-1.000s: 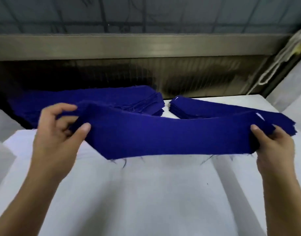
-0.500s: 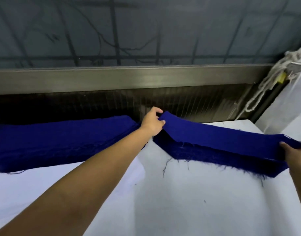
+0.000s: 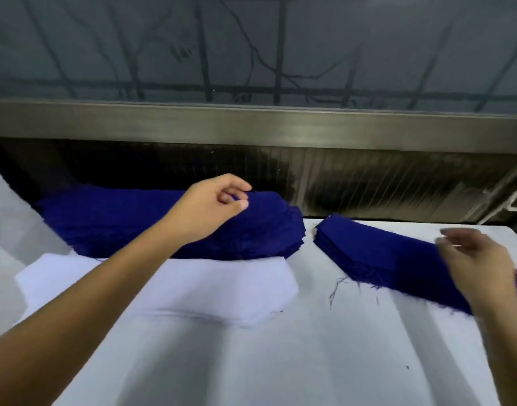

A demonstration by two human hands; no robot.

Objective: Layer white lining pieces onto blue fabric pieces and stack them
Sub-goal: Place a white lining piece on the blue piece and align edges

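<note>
A single head-worn camera looks forward and down, close over the white tabletop [image 3: 310, 361], facing a metal rail [image 3: 251, 124] and what seems to be a dim window [image 3: 368, 39] beyond.

Far-left fabric pile [image 3: 151, 224]: deep blue, plain. Right fabric stack [image 3: 377, 253]: same blue, frayed edges. Lining stack [image 3: 192, 288]: white. Bench [image 3: 280, 361]: white. Far rail [image 3: 251, 124]: dull grey-brown.

My right hand [image 3: 479, 265]: motion-blurred, covering part of the right blue stack [image 3: 377, 253].
Stack's far end: cut off by the edge.
My left hand [image 3: 213, 206]: pinch on the left blue pile [image 3: 251, 230] unclear.
</note>
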